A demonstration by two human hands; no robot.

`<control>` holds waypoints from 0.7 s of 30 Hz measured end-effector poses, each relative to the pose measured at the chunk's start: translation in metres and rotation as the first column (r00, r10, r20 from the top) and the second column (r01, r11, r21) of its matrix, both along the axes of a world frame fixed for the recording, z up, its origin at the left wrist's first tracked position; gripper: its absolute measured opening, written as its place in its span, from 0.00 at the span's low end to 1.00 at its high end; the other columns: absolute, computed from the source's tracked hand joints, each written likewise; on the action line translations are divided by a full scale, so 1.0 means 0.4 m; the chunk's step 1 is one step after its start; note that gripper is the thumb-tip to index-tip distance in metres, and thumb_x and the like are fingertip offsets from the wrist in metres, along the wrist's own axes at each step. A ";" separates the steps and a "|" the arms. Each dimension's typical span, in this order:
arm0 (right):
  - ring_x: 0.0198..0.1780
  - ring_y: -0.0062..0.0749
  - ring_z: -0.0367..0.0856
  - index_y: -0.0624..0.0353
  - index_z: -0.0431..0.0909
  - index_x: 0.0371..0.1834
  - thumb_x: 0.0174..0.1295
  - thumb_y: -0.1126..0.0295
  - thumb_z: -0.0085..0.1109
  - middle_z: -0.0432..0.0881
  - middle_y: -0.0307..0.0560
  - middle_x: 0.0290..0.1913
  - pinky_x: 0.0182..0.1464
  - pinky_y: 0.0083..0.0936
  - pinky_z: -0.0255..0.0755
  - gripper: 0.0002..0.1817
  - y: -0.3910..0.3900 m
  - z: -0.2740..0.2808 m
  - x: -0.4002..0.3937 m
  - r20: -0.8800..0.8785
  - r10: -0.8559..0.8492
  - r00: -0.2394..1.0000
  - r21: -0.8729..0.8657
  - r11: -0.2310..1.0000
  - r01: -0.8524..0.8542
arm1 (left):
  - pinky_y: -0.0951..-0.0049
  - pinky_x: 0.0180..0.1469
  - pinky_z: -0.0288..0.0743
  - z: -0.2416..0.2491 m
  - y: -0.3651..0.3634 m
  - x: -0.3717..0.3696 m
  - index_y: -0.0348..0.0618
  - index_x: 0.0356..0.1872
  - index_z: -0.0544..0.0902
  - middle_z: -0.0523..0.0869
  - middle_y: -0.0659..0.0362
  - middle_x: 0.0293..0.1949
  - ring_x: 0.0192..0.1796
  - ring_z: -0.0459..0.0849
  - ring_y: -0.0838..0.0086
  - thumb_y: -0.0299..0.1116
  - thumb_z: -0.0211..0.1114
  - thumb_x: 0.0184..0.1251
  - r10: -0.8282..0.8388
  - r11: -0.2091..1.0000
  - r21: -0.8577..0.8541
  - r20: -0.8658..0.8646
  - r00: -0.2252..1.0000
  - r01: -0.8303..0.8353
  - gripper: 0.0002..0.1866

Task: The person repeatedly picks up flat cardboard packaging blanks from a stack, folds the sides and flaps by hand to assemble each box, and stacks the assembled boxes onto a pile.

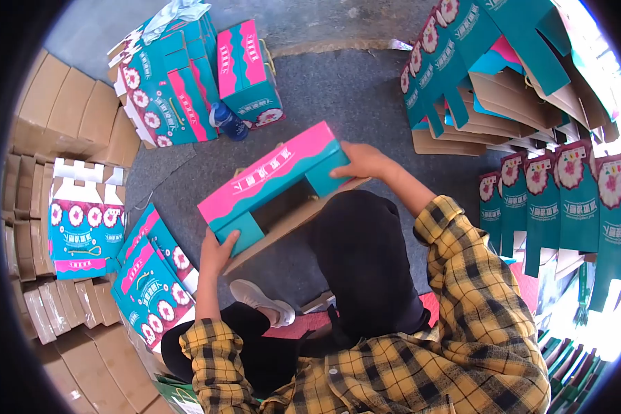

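Note:
A pink and teal carton (276, 169) is held up in front of me, tilted, its right end higher. A dark opening shows between its teal end flaps, and a plain brown cardboard edge runs along the side nearest me. My left hand (218, 252) grips the lower left end, with the thumb on a teal flap. At the upper right end, my right hand (363, 163) is closed on the carton, thumb over the other flap. The fingers beneath the carton are partly hidden.
A closed carton (245, 65) and a blue bottle (229, 121) stand ahead on the floor, beside stacked flat cartons (169, 90). Printed cardboard (152, 283) lies at left, near brown boxes (65, 103). More cartons (490, 76) lean at right.

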State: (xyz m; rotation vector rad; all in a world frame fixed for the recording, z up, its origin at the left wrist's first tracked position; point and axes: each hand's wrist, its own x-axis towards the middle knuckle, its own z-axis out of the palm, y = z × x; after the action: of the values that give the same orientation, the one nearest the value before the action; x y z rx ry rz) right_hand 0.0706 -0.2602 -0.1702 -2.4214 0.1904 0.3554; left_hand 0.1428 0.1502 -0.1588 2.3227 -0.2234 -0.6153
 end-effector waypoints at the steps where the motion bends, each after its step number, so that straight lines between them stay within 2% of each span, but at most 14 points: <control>1: 0.54 0.57 0.78 0.60 0.67 0.62 0.52 0.49 0.66 0.80 0.64 0.50 0.55 0.43 0.70 0.38 -0.024 0.010 -0.008 0.067 -0.048 0.997 -0.009 0.999 0.049 | 0.63 0.49 0.78 0.024 -0.045 0.006 0.32 0.59 0.69 0.82 0.44 0.48 0.47 0.85 0.60 0.45 0.69 0.60 0.019 1.000 -0.023 -0.008 1.000 -0.019 0.33; 2: 0.54 0.57 0.78 0.60 0.67 0.62 0.52 0.49 0.66 0.80 0.64 0.50 0.55 0.43 0.70 0.38 -0.052 0.017 -0.020 0.068 -0.062 0.996 -0.011 0.998 0.062 | 0.62 0.49 0.78 0.033 -0.088 0.013 0.33 0.59 0.69 0.83 0.44 0.48 0.47 0.85 0.61 0.43 0.69 0.61 0.038 0.998 -0.048 -0.014 0.999 -0.039 0.32; 4: 0.54 0.54 0.79 0.57 0.64 0.66 0.49 0.49 0.67 0.81 0.60 0.51 0.55 0.42 0.71 0.42 -0.107 0.029 -0.052 0.153 -0.234 0.960 -0.067 0.967 0.246 | 0.59 0.48 0.78 -0.001 -0.161 0.026 0.35 0.61 0.67 0.83 0.44 0.46 0.46 0.85 0.57 0.41 0.67 0.62 -0.005 0.994 -0.105 0.036 0.999 0.009 0.31; 6: 0.52 0.55 0.79 0.58 0.64 0.64 0.50 0.51 0.67 0.81 0.60 0.48 0.53 0.43 0.72 0.40 -0.138 0.026 -0.106 0.220 -0.283 0.934 -0.065 0.951 0.303 | 0.58 0.50 0.76 -0.065 -0.216 0.041 0.36 0.62 0.66 0.81 0.41 0.50 0.50 0.83 0.50 0.40 0.67 0.62 -0.133 0.977 -0.102 0.393 0.910 0.187 0.31; 7: 0.51 0.55 0.80 0.58 0.65 0.62 0.51 0.52 0.68 0.81 0.60 0.48 0.51 0.43 0.73 0.38 -0.159 -0.001 -0.133 0.202 -0.380 0.903 -0.076 0.913 0.401 | 0.56 0.51 0.75 -0.072 -0.266 0.037 0.38 0.65 0.63 0.77 0.40 0.53 0.52 0.79 0.46 0.41 0.67 0.61 -0.162 0.973 -0.073 0.454 0.876 0.218 0.35; 8: 0.51 0.55 0.80 0.58 0.67 0.59 0.51 0.53 0.68 0.82 0.60 0.47 0.49 0.43 0.73 0.35 -0.178 -0.033 -0.161 0.183 -0.472 0.862 -0.091 0.865 0.493 | 0.56 0.51 0.75 -0.085 -0.313 0.031 0.38 0.65 0.63 0.77 0.40 0.53 0.52 0.79 0.46 0.41 0.67 0.61 -0.163 0.973 -0.076 0.451 0.877 0.220 0.35; 10: 0.48 0.54 0.80 0.58 0.69 0.55 0.51 0.54 0.68 0.81 0.59 0.45 0.47 0.43 0.74 0.32 -0.210 -0.110 -0.227 0.199 -0.539 0.819 -0.062 0.827 0.559 | 0.55 0.51 0.74 -0.120 -0.399 0.013 0.43 0.69 0.61 0.76 0.42 0.52 0.52 0.79 0.47 0.43 0.66 0.62 -0.200 0.979 0.130 0.436 0.878 0.158 0.37; 12: 0.45 0.53 0.81 0.59 0.71 0.50 0.51 0.54 0.69 0.81 0.58 0.42 0.44 0.42 0.74 0.29 -0.233 -0.191 -0.286 0.215 -0.601 0.770 -0.033 0.783 0.621 | 0.54 0.50 0.74 -0.162 -0.470 -0.018 0.46 0.70 0.60 0.76 0.44 0.50 0.51 0.79 0.48 0.43 0.65 0.62 -0.161 0.985 0.128 0.393 0.905 0.119 0.37; 15: 0.33 0.44 0.77 0.59 0.74 0.40 0.49 0.53 0.71 0.75 0.49 0.32 0.38 0.40 0.74 0.25 -0.251 -0.266 -0.325 0.283 -0.652 0.703 -0.119 0.704 0.700 | 0.54 0.50 0.74 -0.229 -0.531 -0.030 0.49 0.71 0.59 0.76 0.45 0.48 0.49 0.79 0.48 0.43 0.63 0.64 -0.098 0.989 0.132 0.286 0.953 0.062 0.36; 16: 0.33 0.44 0.77 0.59 0.74 0.40 0.49 0.53 0.71 0.75 0.49 0.32 0.38 0.40 0.74 0.25 -0.258 -0.276 -0.323 0.277 -0.657 0.701 -0.118 0.700 0.704 | 0.55 0.50 0.74 -0.256 -0.538 -0.031 0.49 0.71 0.60 0.76 0.46 0.48 0.49 0.79 0.49 0.42 0.62 0.64 -0.075 0.990 0.131 0.217 0.973 0.047 0.35; 18: 0.34 0.45 0.80 0.58 0.73 0.41 0.49 0.53 0.71 0.78 0.49 0.31 0.38 0.40 0.75 0.25 -0.270 -0.298 -0.318 0.271 -0.662 0.698 -0.215 0.666 0.715 | 0.55 0.50 0.74 -0.312 -0.552 -0.017 0.47 0.70 0.61 0.77 0.46 0.45 0.47 0.79 0.49 0.40 0.62 0.65 -0.093 0.986 0.155 0.232 0.968 0.058 0.34; 19: 0.34 0.45 0.80 0.58 0.73 0.41 0.49 0.53 0.71 0.78 0.49 0.31 0.38 0.40 0.75 0.25 -0.276 -0.309 -0.311 0.264 -0.667 0.697 -0.215 0.663 0.717 | 0.58 0.50 0.75 -0.346 -0.552 -0.003 0.46 0.70 0.61 0.79 0.46 0.45 0.46 0.80 0.52 0.38 0.62 0.65 -0.090 0.993 0.095 0.151 0.984 0.076 0.33; 20: 0.34 0.45 0.81 0.58 0.73 0.41 0.50 0.54 0.71 0.79 0.49 0.30 0.37 0.40 0.75 0.24 -0.288 -0.322 -0.299 0.154 -0.721 0.675 -0.178 0.652 0.737 | 0.60 0.50 0.75 -0.379 -0.554 0.011 0.44 0.70 0.61 0.80 0.47 0.44 0.46 0.81 0.54 0.36 0.61 0.66 -0.090 0.996 0.032 0.070 0.993 0.088 0.32; 21: 0.34 0.45 0.82 0.58 0.72 0.41 0.50 0.54 0.70 0.80 0.49 0.29 0.37 0.41 0.75 0.24 -0.300 -0.335 -0.285 0.040 -0.762 0.647 -0.144 0.636 0.758 | 0.60 0.50 0.75 -0.414 -0.560 0.025 0.44 0.70 0.61 0.80 0.47 0.44 0.46 0.81 0.54 0.36 0.61 0.66 -0.094 0.995 0.036 0.065 0.993 0.092 0.32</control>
State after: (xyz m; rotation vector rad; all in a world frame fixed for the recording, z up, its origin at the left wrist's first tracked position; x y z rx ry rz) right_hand -0.0436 -0.3803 -0.3043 -2.2188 1.2540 -0.0330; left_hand 0.1528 -0.0738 -0.3242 2.3771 -0.3565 -0.5911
